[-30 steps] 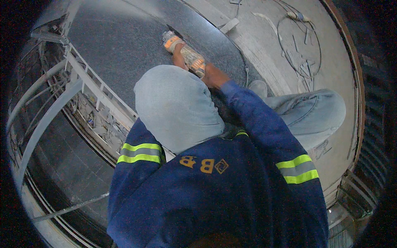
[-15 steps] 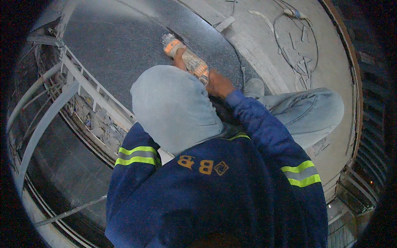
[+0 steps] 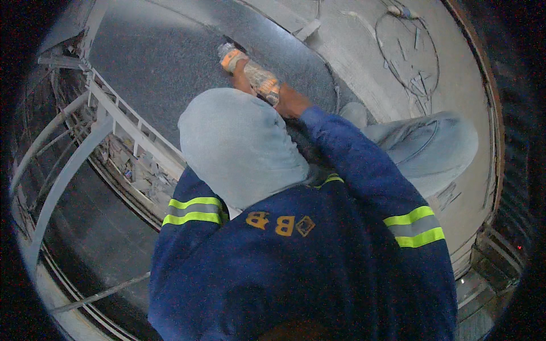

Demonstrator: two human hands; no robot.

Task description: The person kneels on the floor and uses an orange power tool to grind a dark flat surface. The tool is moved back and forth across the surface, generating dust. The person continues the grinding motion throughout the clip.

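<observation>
While you lean over the work, step in hand: by the look of it, you are running a power tool (image 3: 254,72) over the grey speckled slab (image 3: 153,62), with both hands on it.
Tool position: orange and grey body, coated in dust, lying on the slab near its right edge, nose toward the far side.
Right hand (image 3: 292,102): closed round the rear of the tool body, blue sleeve (image 3: 347,153) reaching to it.
Left hand (image 3: 241,81): wrapped round the front of the tool, just behind the nose; only part of it shows.
Body: one knee in dusty grey trousers (image 3: 426,145) is planted beside the slab's right edge.
Next move, as a judgement: it calls for a firm two-handed hold, the nose kept flat to the slab, and the sleeve and knee kept clear of the working end.
Surroundings: a pale metal frame (image 3: 108,116) runs along the slab's left edge; a circle is marked on the dusty surface (image 3: 406,54) beyond the right edge.
Hidden: the grey hood (image 3: 239,148) covers the left forearm and the near part of the slab.
Unclear: the tool's working end, and whether it touches the slab, cannot be made out.
Cut off: the picture's rim is dark, and the slab's far corners bend out of sight.
</observation>
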